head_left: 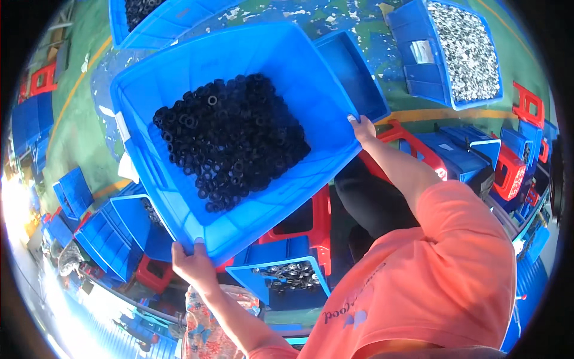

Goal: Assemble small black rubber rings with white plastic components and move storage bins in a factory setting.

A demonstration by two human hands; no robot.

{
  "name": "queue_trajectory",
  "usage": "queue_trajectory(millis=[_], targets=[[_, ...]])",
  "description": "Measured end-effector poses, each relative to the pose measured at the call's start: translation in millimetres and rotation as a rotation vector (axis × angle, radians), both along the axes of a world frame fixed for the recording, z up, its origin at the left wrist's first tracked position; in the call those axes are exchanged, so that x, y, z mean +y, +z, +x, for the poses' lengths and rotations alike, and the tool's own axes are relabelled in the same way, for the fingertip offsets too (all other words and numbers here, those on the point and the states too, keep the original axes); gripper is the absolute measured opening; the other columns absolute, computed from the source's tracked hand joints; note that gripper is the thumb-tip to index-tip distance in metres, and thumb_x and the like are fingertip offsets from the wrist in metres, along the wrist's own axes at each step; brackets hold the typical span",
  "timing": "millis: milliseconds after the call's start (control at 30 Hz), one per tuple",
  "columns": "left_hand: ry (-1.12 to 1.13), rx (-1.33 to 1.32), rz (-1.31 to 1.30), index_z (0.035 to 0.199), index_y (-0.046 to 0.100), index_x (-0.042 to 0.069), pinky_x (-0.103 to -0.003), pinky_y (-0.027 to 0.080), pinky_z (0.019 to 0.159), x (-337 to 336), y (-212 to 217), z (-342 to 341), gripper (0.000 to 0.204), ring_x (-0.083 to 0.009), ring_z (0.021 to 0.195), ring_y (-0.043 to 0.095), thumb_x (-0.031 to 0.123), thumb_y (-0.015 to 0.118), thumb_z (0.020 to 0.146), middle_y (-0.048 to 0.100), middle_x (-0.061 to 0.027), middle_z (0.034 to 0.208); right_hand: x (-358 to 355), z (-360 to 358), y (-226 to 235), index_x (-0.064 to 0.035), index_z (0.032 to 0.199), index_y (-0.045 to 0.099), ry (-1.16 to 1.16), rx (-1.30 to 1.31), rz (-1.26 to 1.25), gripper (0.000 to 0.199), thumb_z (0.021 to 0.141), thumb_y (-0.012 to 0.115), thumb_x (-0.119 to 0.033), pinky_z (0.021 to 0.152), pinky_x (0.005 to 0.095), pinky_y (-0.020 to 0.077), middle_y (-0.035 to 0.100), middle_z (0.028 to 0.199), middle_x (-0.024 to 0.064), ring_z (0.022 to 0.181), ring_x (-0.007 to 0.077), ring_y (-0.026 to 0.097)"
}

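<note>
A large blue plastic bin (287, 54) is held up in front of me, tilted, with a heap of small black rings (233, 131) on its floor. My left hand (194, 266) grips the bin's near left corner, thumb over the rim. At the right corner my right hand (363, 130) is closed on the rim, thumb on top; the fingers beneath are hidden. Below the bin, in front of my body, a smaller blue bin (239, 275) holds several dark, shiny ring-like parts (293, 276). Beside it stands a red plastic stool (323, 230).
At the far right a blue bin (418, 78) is full of pale and dark small parts (463, 54). Another blue bin (197, 15) with black parts stands at the far edge. A shallow blue tray (353, 72) lies behind the held bin. Blue bins (107, 239) and red stools line both sides.
</note>
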State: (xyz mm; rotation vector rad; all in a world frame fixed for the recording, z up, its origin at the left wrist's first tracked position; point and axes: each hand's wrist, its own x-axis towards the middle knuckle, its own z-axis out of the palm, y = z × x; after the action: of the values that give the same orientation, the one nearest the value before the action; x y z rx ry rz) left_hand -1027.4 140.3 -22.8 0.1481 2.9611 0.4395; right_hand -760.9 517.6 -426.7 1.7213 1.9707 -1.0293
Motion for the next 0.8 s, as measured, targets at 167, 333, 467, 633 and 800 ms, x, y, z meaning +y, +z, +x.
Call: queue_trajectory(millis=[167,333,467,633,800], targets=[[-0.255,0.007,-0.162,0.078,0.046,-0.003,-0.038,0.039,0.057,63.1,109.4,-17.8,0.021,-0.0203,0.061,0.04,0.002,0.066,0.073,0.045,-0.0124,0.065,-24.3,63.2,43.8,-0.002,0.123,0.066,-0.038,-0.105,-0.179,0.077,0.097,0.036,-0.068,0.1,0.052,0.0463,0.065,0.123,0.0266,0.119,0.0446,0.061],[-0.446,-0.033,-0.153,0.079,0.049,-0.003,-0.043,0.043,0.06,151.8,165.2,-42.5,0.018,-0.0324,0.059,0.049,0.008,0.063,0.074,0.053,-0.0192,0.067,-55.6,112.2,73.6,0.0024,0.124,0.065,0.04,-0.073,-0.46,0.077,0.101,0.03,-0.062,0.1,0.0503,0.047,0.065,0.123,0.029,0.12,0.0425,0.061],[-0.585,0.146,-0.373,0.079,0.053,-0.003,-0.043,0.046,0.063,213.2,130.4,-32.1,0.017,-0.0343,0.059,0.054,0.012,0.06,0.074,0.057,-0.0214,0.066,-94.1,138.7,28.8,0.0042,0.126,0.064,-0.128,-0.071,-0.582,0.067,0.103,0.039,-0.054,0.098,0.0499,0.0476,0.065,0.124,0.0289,0.12,0.0396,0.062],[-0.449,0.075,-0.091,0.078,0.054,-0.002,-0.042,0.046,0.063,188.8,112.3,-28.7,0.017,-0.0292,0.058,0.055,0.013,0.062,0.075,0.057,-0.0171,0.064,-109.2,143.8,-23.6,0.004,0.126,0.064,0.104,-0.113,-0.539,0.062,0.102,0.045,-0.05,0.097,0.0499,0.0488,0.064,0.126,0.0276,0.118,0.038,0.064],[-0.423,0.147,0.077,0.086,0.057,0.0,-0.039,0.045,0.064,165.1,98.3,-11.3,0.019,-0.0247,0.065,0.054,0.016,0.065,0.079,0.058,-0.0128,0.072,-101.2,142.5,-44.2,0.0019,0.128,0.064,0.138,-0.124,-0.54,0.062,0.102,0.044,-0.051,0.097,0.0489,0.0492,0.065,0.127,0.0263,0.117,0.0389,0.064]])
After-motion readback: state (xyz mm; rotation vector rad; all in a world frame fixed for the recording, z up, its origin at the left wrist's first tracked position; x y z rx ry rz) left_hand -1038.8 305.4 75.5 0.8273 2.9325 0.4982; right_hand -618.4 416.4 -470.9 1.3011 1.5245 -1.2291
